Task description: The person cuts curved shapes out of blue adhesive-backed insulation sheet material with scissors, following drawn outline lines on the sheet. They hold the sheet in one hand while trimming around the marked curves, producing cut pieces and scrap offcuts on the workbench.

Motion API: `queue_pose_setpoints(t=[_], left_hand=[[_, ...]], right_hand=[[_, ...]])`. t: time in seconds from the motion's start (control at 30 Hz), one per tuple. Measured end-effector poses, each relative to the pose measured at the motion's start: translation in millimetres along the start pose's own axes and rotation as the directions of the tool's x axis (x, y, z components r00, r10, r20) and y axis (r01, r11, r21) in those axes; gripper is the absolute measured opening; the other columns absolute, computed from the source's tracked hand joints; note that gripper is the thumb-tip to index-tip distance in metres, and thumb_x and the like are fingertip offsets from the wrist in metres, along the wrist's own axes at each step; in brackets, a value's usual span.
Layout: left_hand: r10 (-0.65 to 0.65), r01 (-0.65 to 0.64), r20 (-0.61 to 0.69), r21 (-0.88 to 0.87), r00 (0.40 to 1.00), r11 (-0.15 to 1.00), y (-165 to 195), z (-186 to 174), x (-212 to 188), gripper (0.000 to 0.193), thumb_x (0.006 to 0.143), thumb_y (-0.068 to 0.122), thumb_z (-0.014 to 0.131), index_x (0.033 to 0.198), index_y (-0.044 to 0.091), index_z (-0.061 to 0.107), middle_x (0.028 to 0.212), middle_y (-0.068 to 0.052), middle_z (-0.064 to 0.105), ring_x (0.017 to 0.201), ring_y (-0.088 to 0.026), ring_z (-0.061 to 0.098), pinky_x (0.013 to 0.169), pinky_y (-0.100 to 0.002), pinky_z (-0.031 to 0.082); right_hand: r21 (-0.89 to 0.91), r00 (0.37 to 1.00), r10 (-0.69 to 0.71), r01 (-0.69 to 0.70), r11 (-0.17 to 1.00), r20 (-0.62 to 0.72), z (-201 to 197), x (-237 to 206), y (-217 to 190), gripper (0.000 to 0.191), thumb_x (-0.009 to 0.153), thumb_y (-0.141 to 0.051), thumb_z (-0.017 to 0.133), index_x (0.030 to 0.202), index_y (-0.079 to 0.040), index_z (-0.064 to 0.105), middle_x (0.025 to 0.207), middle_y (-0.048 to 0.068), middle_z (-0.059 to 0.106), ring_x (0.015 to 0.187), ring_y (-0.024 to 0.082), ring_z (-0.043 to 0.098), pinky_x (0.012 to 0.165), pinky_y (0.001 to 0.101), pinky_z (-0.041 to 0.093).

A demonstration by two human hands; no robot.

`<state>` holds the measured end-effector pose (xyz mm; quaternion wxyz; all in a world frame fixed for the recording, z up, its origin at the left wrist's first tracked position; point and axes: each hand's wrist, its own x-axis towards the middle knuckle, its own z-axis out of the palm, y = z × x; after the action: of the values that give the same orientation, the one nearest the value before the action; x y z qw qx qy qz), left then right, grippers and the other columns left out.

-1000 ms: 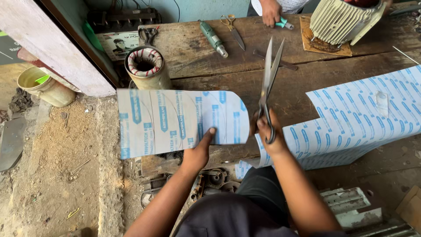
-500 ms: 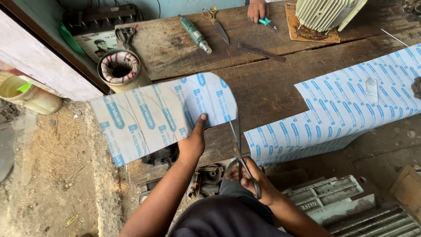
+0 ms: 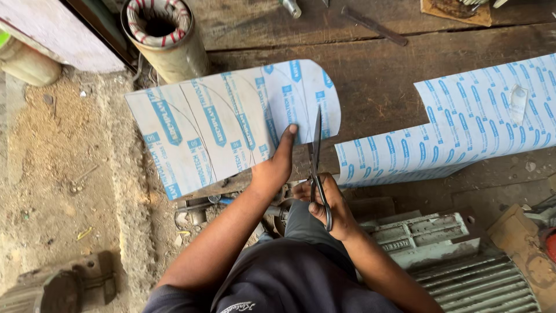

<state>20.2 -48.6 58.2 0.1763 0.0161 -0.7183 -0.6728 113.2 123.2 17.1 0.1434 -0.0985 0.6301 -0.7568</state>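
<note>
Head view: left hand (image 3: 277, 168) is pinching the printed insulation sheet (image 3: 226, 124) flat over the wooden bench (image 3: 382, 75) edge while right hand (image 3: 325, 203) is gripping scissors (image 3: 316, 156); best keeping blades on the pencilled curve, sheet taut.

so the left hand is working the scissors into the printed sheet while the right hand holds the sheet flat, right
Not quite: the hands are swapped. In the head view the right hand works the scissors into the printed sheet, while the left hand holds the sheet flat.
</note>
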Motion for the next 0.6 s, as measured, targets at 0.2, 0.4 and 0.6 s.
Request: queue_pose_setpoints(t=[0.2, 0.4, 0.6], left_hand=[[-0.042, 0.044, 0.059, -0.026, 0.997, 0.999, -3.6, 6.7, 1.7, 0.042, 0.100, 0.025, 0.072, 0.128, -0.005, 0.062, 0.118, -0.020, 0.069, 0.108, -0.030, 0.069, 0.093, -0.039, 0.056], [-0.026, 0.030, 0.071, -0.064, 0.997, 0.997, -1.2, 15.2, -1.8, 0.037, 0.102, 0.024, 0.072, 0.125, -0.004, 0.064, 0.115, -0.018, 0.071, 0.105, -0.028, 0.072, 0.091, -0.037, 0.058], [-0.047, 0.048, 0.070, -0.024, 0.996, 0.999, 2.9, 20.3, -3.9, 0.034, 0.100, 0.023, 0.073, 0.121, -0.004, 0.066, 0.109, -0.017, 0.072, 0.100, -0.027, 0.073, 0.086, -0.037, 0.059]], right_hand=[[0.006, 0.999, -0.008, 0.008, 1.000, -0.033, -8.2, -0.8, 1.6, 0.075, 0.090, -0.054, 0.079, 0.132, -0.002, 0.044, 0.122, 0.018, 0.063, 0.106, 0.021, 0.065, 0.097, 0.0374, 0.054], [0.002, 0.999, -0.051, 0.051, 0.999, -0.017, -16.8, -4.3, -2.2, 0.071, 0.093, -0.052, 0.081, 0.130, -0.002, 0.046, 0.114, 0.014, 0.056, 0.116, 0.019, 0.063, 0.095, 0.0345, 0.053], [-0.017, 1.000, -0.012, 0.012, 1.000, -0.002, -20.4, -6.7, -13.0, 0.072, 0.089, -0.053, 0.079, 0.129, -0.003, 0.044, 0.117, 0.013, 0.065, 0.100, 0.017, 0.061, 0.092, 0.0323, 0.052]])
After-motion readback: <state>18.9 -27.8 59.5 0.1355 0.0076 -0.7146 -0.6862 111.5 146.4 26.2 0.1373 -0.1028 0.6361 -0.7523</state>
